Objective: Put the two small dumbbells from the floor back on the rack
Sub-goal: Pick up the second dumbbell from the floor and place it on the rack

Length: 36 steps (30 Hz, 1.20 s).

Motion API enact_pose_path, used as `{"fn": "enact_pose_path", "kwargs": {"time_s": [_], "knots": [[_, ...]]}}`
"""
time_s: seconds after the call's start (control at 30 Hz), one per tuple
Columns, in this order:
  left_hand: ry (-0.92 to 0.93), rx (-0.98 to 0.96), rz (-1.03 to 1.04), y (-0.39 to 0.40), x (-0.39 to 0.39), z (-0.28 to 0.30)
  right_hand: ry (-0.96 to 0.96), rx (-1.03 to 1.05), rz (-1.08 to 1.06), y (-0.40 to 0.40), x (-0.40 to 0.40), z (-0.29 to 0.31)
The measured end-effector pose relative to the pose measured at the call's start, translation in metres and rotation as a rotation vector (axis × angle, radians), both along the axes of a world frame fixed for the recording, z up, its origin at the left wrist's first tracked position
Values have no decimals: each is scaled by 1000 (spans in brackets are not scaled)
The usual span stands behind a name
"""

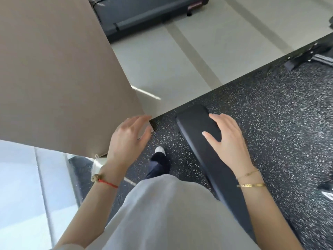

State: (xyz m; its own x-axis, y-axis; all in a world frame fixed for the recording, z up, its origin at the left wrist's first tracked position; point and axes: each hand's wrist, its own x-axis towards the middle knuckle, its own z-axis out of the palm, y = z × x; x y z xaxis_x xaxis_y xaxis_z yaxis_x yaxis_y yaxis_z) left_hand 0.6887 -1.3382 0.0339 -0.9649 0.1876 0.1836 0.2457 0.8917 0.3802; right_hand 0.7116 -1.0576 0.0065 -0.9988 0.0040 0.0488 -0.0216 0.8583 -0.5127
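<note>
No dumbbell and no rack shows in the head view. My left hand [128, 136] hangs open in front of me, fingers spread, level with the corner of a beige pillar [54, 73]. My right hand [228, 141] is open too, fingers apart, held above the end of a black padded bench [196, 121]. Neither hand holds anything. Below them I see my white top and one foot in a white-toed shoe [160, 150] on the speckled black rubber floor [270, 114].
The beige pillar fills the left side. Light tiled floor [180, 65] lies beyond the rubber mat's edge. A dark treadmill base [144, 17] stands at the top. Black metal equipment parts [306, 56] lie at the far right.
</note>
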Motion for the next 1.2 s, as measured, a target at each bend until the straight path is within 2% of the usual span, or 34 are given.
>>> {"fn": "enact_pose_path", "kwargs": {"time_s": [0.5, 0.63, 0.97, 1.2], "knots": [[-58, -20, -56, -3, -266, -11, 3, -75, -77, -23, -246, -20], [-92, 31, -43, 1, -320, -10, -41, -72, -105, -22, -288, -14], [-180, 71, -207, 39, -448, -19, -38, -57, -244, 7, -383, -23], [-185, 91, -247, 109, -553, -23, -38, -66, -369, 67, -450, -31]]}}
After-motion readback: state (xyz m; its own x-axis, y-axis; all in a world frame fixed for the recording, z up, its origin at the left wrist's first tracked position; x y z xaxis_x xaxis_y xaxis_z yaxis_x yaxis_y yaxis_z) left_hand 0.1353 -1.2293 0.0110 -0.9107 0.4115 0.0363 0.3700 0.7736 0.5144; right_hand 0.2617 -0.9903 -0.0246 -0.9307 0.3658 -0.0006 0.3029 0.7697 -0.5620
